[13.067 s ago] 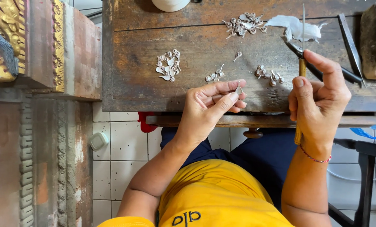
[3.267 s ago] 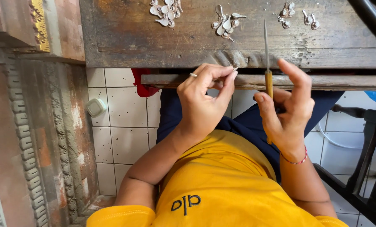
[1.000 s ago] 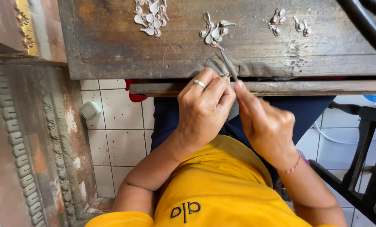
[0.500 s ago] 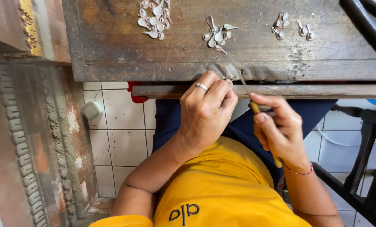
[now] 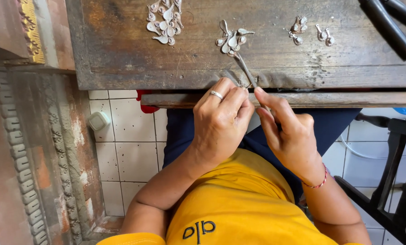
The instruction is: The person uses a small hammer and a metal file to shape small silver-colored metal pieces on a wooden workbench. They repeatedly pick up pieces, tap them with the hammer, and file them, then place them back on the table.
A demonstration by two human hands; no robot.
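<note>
My left hand (image 5: 221, 119), with a ring on one finger, pinches a small silver piece (image 5: 247, 85) against the worn front edge of the wooden bench (image 5: 121, 68); the fingers hide most of the piece. My right hand (image 5: 288, 132) sits just right of it and grips a thin metal file (image 5: 244, 68). The file's blade slants up and left over the bench edge, across the pinched piece. Its handle is hidden inside my hand.
Little heaps of silver leaf-shaped pieces lie on the bench: one (image 5: 165, 23) at the back left, one (image 5: 232, 40) just beyond the file tip, two smaller ones (image 5: 299, 31) to the right. Black tool handles (image 5: 391, 25) lie at the far right. A dark chair (image 5: 400, 181) stands at right, carved stonework (image 5: 26, 149) at left.
My right hand has moved up to the bench edge beside my left hand, pushing the file blade forward over the wood. The yellow handle seen half a second ago is now hidden.
</note>
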